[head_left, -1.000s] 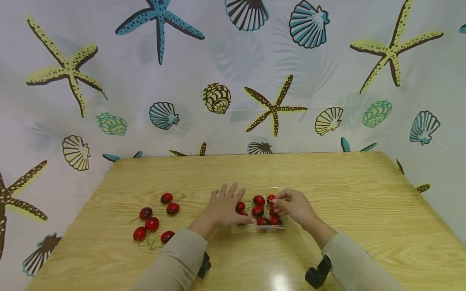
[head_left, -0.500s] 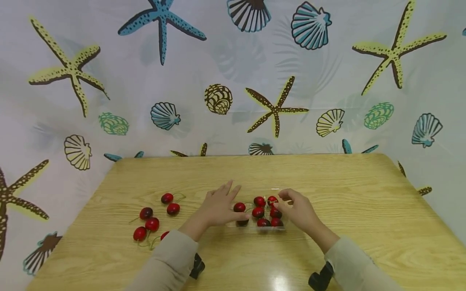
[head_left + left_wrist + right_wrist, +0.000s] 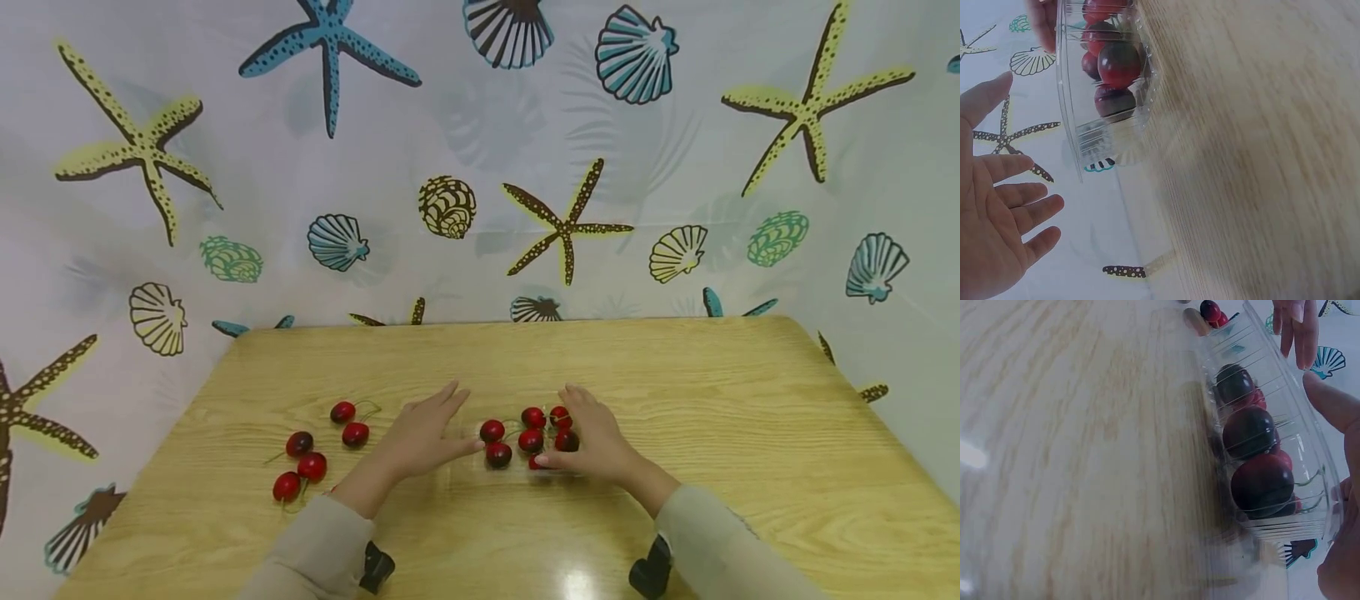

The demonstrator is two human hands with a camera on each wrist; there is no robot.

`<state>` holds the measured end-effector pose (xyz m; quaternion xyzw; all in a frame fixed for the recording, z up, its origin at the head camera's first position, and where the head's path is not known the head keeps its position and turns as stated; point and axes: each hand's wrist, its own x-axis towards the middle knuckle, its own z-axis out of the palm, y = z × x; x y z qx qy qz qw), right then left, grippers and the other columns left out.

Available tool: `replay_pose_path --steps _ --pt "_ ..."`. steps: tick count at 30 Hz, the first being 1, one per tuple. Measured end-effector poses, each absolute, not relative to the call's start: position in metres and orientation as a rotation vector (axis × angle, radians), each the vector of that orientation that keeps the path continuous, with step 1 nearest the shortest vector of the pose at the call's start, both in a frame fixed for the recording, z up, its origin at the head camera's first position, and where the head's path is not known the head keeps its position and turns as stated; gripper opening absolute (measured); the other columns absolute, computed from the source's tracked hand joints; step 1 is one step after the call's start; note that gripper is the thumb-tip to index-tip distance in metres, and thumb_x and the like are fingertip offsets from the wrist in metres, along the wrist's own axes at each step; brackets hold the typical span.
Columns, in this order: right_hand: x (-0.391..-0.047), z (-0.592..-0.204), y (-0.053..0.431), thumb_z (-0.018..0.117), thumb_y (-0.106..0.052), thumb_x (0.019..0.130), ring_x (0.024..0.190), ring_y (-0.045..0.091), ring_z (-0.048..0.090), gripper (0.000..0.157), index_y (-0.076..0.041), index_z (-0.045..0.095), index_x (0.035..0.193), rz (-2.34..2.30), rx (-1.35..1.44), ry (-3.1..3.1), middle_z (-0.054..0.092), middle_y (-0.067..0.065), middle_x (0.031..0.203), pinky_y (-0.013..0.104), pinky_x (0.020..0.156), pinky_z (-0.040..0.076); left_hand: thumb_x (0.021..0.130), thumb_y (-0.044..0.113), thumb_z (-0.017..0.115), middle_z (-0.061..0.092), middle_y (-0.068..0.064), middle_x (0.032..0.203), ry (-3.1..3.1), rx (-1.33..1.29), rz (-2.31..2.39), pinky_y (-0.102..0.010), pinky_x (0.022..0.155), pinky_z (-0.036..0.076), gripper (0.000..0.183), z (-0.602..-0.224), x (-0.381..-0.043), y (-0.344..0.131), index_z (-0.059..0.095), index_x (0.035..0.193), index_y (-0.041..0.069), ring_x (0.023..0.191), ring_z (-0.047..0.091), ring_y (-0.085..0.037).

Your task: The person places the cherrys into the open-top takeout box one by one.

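A clear plastic box holding several dark red cherries stands on the wooden table. My left hand is at its left end, fingers spread and slightly bent, holding nothing. In the left wrist view a gap shows between this hand and the box wall. Over the right end, my right hand spans from the far side to the near rim, its thumb above the front cherries. The right wrist view has the thumb above the rim; whether it touches the plastic I cannot tell.
Several loose cherries with green stems lie on the left of the table; my left sleeve partly covers one. Behind the table hangs a white cloth printed with starfish and shells.
My left hand has moved left and down, away from the box's cherries. My right hand has unbent its fingers and now reaches across the right end. The box and cherries stay put.
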<state>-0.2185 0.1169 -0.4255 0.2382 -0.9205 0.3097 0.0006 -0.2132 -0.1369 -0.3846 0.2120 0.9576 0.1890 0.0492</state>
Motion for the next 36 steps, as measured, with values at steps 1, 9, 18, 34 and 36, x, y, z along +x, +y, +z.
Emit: replay_pose_path --steps 1,9,18,34,36 --pt "-0.219 -0.426 0.117 0.065 -0.05 0.069 0.127 0.033 0.011 0.096 0.004 0.021 0.134 0.954 0.747 -2.904 0.018 0.02 0.139 0.054 0.096 0.01 0.078 0.051 0.054 0.023 -0.013 0.139 2.918 0.641 0.594 -0.05 0.096 0.017 0.075 -0.384 -0.212 -0.139 0.031 0.134 0.006 0.121 0.031 -0.031" --pt "-0.222 -0.429 0.114 0.06 -0.066 0.061 0.129 0.029 0.004 0.11 -0.001 0.015 0.137 0.802 0.712 -2.995 0.011 0.016 0.141 0.052 0.097 0.002 0.075 0.056 0.053 0.033 -0.012 0.134 2.846 0.525 0.836 -0.047 0.094 0.025 0.077 -0.382 -0.203 -0.155 0.035 0.132 0.007 0.121 0.03 -0.03" --pt "-0.225 -0.422 0.113 0.058 -0.067 0.061 0.129 0.029 0.002 0.111 0.001 0.014 0.137 0.688 0.747 -3.056 0.009 0.017 0.141 0.052 0.097 0.002 0.078 0.046 0.057 0.039 -0.011 0.13 2.76 0.419 1.027 -0.05 0.092 0.027 0.064 -0.385 -0.195 -0.174 0.042 0.128 0.008 0.118 0.034 -0.031" --pt "-0.231 -0.424 0.113 0.052 -0.073 0.06 0.129 0.029 0.002 0.114 0.001 0.013 0.137 0.573 0.765 -3.099 0.008 0.017 0.142 0.053 0.097 0.003 0.082 0.047 0.05 0.038 -0.015 0.129 2.623 0.298 1.222 -0.051 0.087 0.032 0.062 -0.385 -0.185 -0.217 0.039 0.129 0.008 0.116 0.035 -0.035" --pt "-0.231 -0.424 0.112 0.052 -0.073 0.06 0.129 0.028 0.002 0.114 0.001 0.012 0.137 0.572 0.767 -3.102 0.008 0.016 0.142 0.052 0.097 0.004 0.083 0.046 0.049 0.038 -0.015 0.129 2.617 0.301 1.24 -0.05 0.088 0.032 0.062 -0.385 -0.183 -0.223 0.038 0.13 0.007 0.116 0.034 -0.036"
